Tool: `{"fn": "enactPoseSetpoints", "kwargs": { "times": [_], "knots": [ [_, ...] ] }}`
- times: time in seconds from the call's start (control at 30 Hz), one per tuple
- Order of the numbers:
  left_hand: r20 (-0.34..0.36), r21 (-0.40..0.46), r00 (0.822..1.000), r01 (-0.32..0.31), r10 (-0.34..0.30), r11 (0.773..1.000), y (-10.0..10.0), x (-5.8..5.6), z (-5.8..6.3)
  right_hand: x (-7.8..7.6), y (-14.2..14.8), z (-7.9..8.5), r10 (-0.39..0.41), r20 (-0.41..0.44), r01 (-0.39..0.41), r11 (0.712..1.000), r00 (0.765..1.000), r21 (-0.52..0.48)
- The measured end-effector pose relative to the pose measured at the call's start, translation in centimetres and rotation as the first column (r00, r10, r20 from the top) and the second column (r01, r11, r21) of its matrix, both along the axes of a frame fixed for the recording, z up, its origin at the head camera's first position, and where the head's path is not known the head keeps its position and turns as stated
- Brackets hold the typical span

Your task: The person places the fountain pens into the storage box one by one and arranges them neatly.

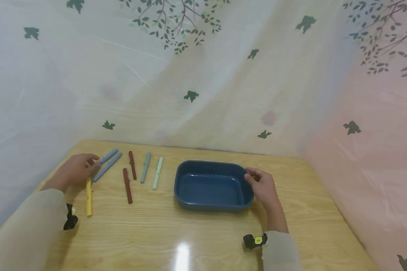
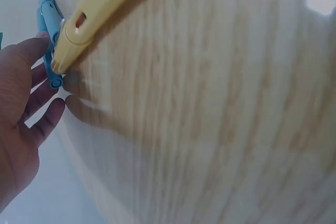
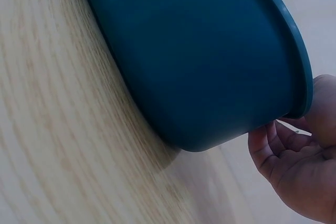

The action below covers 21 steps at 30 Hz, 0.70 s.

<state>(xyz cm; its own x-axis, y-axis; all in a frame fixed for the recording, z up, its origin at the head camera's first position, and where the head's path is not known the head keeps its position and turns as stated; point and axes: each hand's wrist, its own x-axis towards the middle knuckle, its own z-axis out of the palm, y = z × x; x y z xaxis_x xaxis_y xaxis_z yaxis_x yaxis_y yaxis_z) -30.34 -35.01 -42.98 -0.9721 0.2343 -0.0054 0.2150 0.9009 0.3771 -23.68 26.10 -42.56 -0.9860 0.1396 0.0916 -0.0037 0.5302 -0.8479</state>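
Observation:
At the left of the table, my left hand (image 1: pixel 77 169) pinches the near end of a blue pen (image 1: pixel 109 156). A second blue pen (image 1: pixel 107 166) lies right beside it. The left wrist view shows the thumb and fingers around the blue pen (image 2: pixel 51 17), partly behind a yellow pen (image 2: pixel 100 11). That yellow pen lies just below the hand in the head view. My right hand (image 1: pixel 263 188) grips the right end of a dark blue rectangular box (image 1: pixel 211 207), thumb at the rim and fingers against the outer wall (image 3: pixel 210 66). Inside, the box is bare.
Between the left hand and the box lie two dark red pens (image 1: pixel 127 186), a grey-green pen (image 1: pixel 146 167) and a pale mint pen (image 1: pixel 158 173). A patterned cloth (image 1: pixel 224 113) hangs behind the wooden table (image 1: pixel 139 237) and along its sides.

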Motion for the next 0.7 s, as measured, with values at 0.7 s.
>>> {"fn": "enactPoseSetpoints", "kwargs": {
  "times": [0.7],
  "knots": [
    [0.002, 0.064, 0.998, -0.055, 0.055, 0.996, 0.5, -1.7, 0.1, 0.0, 0.1, 0.0, 0.005, 0.010, -0.005, 1.000, 1.000, -0.008]
  ]
}}
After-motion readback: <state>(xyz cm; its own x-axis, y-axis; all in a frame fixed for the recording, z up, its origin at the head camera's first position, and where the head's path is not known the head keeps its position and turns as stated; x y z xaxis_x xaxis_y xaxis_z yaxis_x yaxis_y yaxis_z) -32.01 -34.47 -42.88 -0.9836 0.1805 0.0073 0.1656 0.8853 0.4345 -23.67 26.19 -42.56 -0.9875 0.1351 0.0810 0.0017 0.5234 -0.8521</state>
